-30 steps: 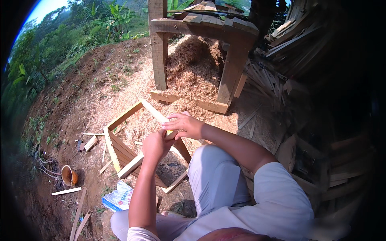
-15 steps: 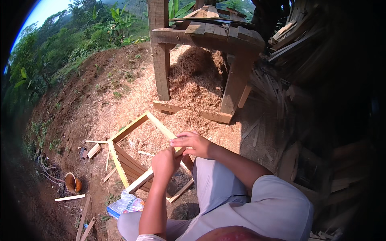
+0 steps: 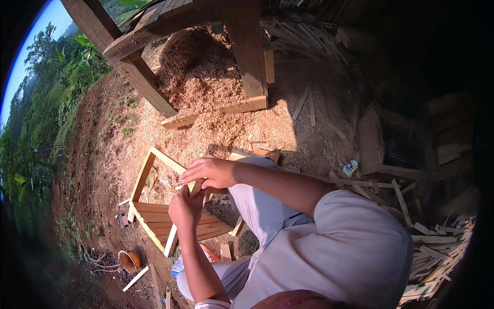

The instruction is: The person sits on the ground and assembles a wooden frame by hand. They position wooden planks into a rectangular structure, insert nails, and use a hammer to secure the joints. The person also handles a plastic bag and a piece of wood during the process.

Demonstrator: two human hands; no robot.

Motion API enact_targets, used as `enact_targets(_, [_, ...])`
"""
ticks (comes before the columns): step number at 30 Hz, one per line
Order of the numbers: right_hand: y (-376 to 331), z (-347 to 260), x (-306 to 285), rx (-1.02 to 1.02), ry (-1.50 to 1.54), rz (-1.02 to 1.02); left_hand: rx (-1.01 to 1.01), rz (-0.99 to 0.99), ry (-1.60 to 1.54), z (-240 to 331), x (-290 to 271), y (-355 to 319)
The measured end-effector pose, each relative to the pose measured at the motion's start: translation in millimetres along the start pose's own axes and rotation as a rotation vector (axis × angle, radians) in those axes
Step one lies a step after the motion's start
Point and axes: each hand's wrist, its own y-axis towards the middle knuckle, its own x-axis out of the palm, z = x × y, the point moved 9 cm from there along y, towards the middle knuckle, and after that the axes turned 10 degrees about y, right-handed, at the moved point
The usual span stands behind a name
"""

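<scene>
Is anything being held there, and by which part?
A slatted wooden frame: the left hand holds a bar near its corner; the right hand lies over that corner.

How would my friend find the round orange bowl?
Find the wooden frame that the left hand and right hand are touching. In the picture, look below its left end, on the dirt beside a pale stick. The bowl is round and orange-brown with its hollow showing, while the stick is long and straight.
</scene>
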Motion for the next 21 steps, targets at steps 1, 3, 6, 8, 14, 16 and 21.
enact_targets(1, [-0.5, 1.2, 0.6, -0.02, -0.018, 0.008, 0.007, 0.009, -0.008, 2.1, -2.1, -0.8])
enact_targets(3, [-2.5, 3.1, -0.2, -0.006, -0.04, 0.012, 0.031, 0.028, -0.033, 6.0, -4.9, -1.1])
enact_targets(6, [-2.1, 5.5, -2.0, 0.0, -0.031, 0.03, 0.025, 0.002, -0.092, 8.5, -5.4, 0.4])
enact_targets(8, [-3.4, 10.4, -0.6, 0.005, 0.04, 0.034, 0.03, 0.003, -0.035, 3.6, 1.7, 1.2])
enact_targets(14, [-4.5, 5.6, -2.7, -0.037, 0.02, 0.054, 0.039, -0.002, -0.154, 7.7, -1.0, 1.5])
enact_targets(16, [-4.4, 4.7, -1.5, -0.052, -0.023, 0.054, 0.02, -0.002, -0.182, 6.1, 1.0, 1.7])
enact_targets(21, [-4.6, 7.1, -2.0, -0.097, -0.006, 0.077, 0.053, -0.004, -0.138, 11.8, 0.9, 2.1])
